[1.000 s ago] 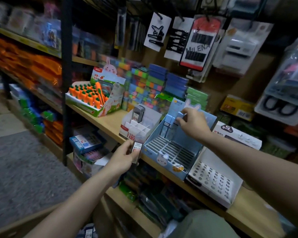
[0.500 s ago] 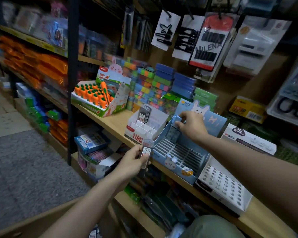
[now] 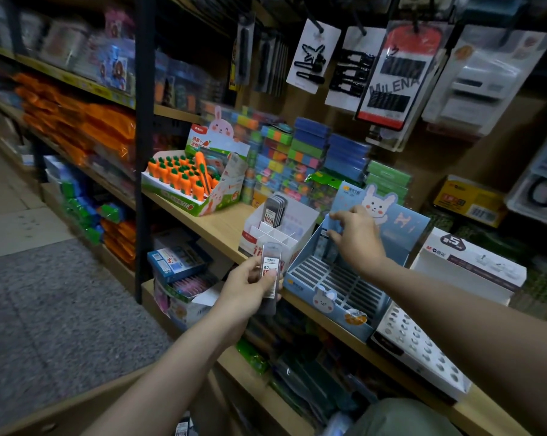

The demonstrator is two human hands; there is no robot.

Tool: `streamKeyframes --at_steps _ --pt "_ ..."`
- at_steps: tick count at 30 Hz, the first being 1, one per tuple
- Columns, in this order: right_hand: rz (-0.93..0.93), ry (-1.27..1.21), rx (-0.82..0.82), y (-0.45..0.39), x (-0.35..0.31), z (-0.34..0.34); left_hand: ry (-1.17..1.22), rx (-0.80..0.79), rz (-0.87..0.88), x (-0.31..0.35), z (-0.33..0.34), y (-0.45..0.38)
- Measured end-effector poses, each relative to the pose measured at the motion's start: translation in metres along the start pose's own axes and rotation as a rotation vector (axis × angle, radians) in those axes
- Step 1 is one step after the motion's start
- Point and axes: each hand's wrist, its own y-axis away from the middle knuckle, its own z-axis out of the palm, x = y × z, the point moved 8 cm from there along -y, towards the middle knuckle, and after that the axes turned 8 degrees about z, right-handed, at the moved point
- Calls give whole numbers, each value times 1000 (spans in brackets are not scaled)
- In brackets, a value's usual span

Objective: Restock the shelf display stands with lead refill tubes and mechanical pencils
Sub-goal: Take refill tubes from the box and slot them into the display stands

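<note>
Left hand (image 3: 250, 286) grips a lead refill tube (image 3: 270, 269) upright, label outward, staged for stocking. Right hand (image 3: 357, 237), at two o'clock from it, pinches an item in the blue display stand (image 3: 335, 287)'s rear slot; grip unclear.

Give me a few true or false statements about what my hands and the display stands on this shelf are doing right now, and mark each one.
1. The left hand holds a lead refill tube. True.
2. The right hand rests on the carrot display box. False: it reaches into the back of the blue rabbit stand.
3. The white divided stand already holds dark tubes at its back. True.
4. The blue rabbit stand's front slots are full. False: they look empty.
5. The white stand with round holes sits left of the carrot box. False: it sits far right.
</note>
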Motion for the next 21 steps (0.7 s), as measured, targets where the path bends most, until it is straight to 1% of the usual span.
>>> streamKeyframes --at_steps 4,7,9,11,12,13,14,15,16,17,18,20,21 --pt "15 29 -43 -4 0 -2 9 23 -5 4 0 3" --pt "-20 17 -78 -2 -3 -4 29 29 -4 7 0 5" --pt "-31 -85 -6 2 -7 -16 27 35 5 10 -3 6" --pt "13 -265 59 7 -11 -28 4 49 33 14 -8 5" --pt "48 -363 18 11 -15 -28 -7 60 49 16 -11 4" --pt "70 -453 -85 15 -21 -22 -13 74 65 19 -13 3" --pt "71 -532 -221 21 -31 -13 -18 85 81 21 -14 2" --pt "47 -587 -348 29 -43 -5 -28 87 97 24 -14 2" --pt "9 -615 -441 36 -55 2 -45 76 109 26 -13 1" --pt "-32 -615 -494 42 -65 7 -63 54 121 28 -11 0" --pt "-66 -586 -510 46 -73 9 -75 24 139 30 -8 0" --pt "-99 -497 -487 46 -82 11 -82 -21 177 33 -2 0" --pt "-97 -480 -481 43 -84 11 -105 -18 189 35 -3 -1"
